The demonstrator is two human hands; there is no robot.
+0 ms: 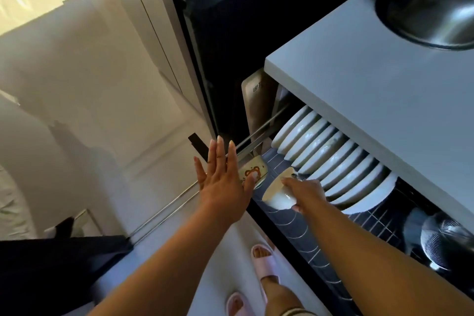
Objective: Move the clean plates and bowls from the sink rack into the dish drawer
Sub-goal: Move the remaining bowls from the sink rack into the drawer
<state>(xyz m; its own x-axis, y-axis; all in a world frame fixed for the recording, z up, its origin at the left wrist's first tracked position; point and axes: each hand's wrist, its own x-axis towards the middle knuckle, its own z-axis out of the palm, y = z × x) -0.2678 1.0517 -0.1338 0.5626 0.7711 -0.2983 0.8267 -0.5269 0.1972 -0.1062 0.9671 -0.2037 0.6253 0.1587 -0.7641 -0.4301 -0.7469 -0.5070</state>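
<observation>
Pink slippers (264,268) on pale floor, nearest. Left hand (223,182) spread flat, fingers straight, hovering over drawer's left edge. Right hand (305,194) gripping white bowl (278,194), tilted, above dish drawer (315,244) wire rack. White plates (331,159) upright in row just right, under counter (372,90) edge. Bare wire toward near end. Bear-print dish (254,173) far-left.

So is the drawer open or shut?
Open. The drawer sticks out from under the counter, so its plates show.
</observation>
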